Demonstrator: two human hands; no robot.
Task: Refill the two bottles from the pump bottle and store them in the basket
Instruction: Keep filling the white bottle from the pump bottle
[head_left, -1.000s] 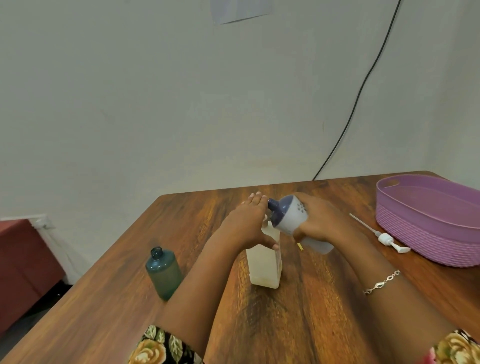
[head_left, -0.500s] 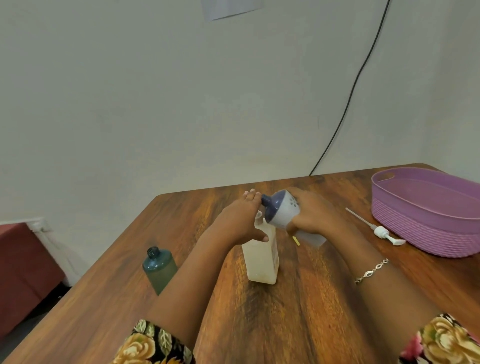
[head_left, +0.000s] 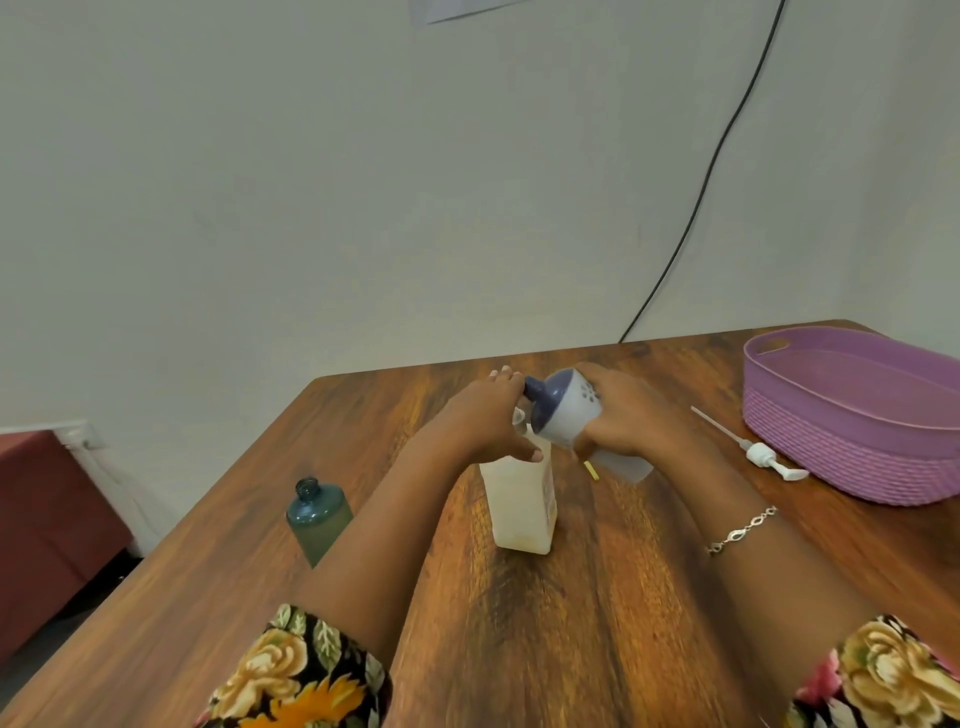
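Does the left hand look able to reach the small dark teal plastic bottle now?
Probably yes: the dark teal bottle stands just beside the left forearm, nothing between. The left hand must first release the pale translucent pump bottle.

Black cable (head_left: 712, 169) runs down wall (head_left: 311, 208) behind wooden table (head_left: 519, 623).

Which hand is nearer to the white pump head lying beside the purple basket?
Right. The right hand, gripping the blue-topped bottle, is just left of the pump head; the left hand is farther left, on the pale bottle.
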